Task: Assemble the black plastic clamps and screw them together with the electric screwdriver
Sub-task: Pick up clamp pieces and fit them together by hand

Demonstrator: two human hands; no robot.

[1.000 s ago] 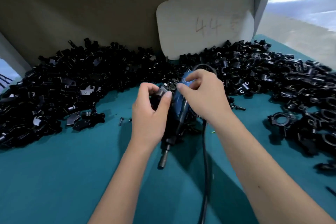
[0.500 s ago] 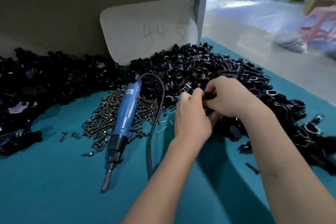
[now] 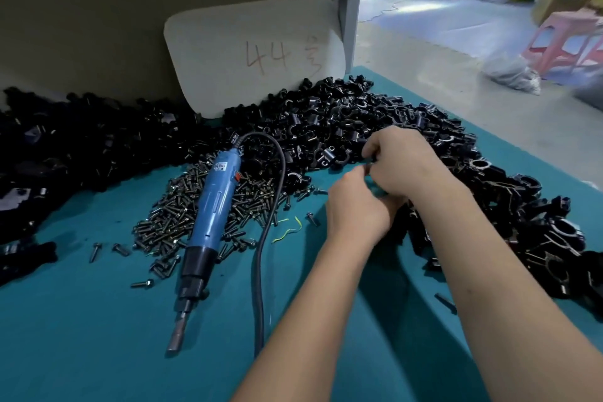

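The blue electric screwdriver [image 3: 213,206] lies on the teal table [image 3: 98,336], free of both hands, with its bit towards me and its black cord [image 3: 261,254] looping back. Its body rests on a heap of loose dark screws [image 3: 169,215]. Black clamp parts [image 3: 326,127] are heaped behind and to the right. My right hand [image 3: 404,163] and my left hand [image 3: 355,209] meet at the near edge of the right heap. Their fingers curl round a black clamp piece [image 3: 403,206], which they mostly hide.
A second heap of black parts [image 3: 65,147] fills the back left. A pale board [image 3: 254,55] marked 44 leans on the back wall beside a grey post [image 3: 350,3]. Stray screws [image 3: 94,251] and a yellow-green wire scrap [image 3: 287,232] lie on the table. The right table edge borders open floor.
Both hands have let go of the screwdriver, which now lies on the screws. They moved right to the clamp heap and took up a black piece; the view swung right.
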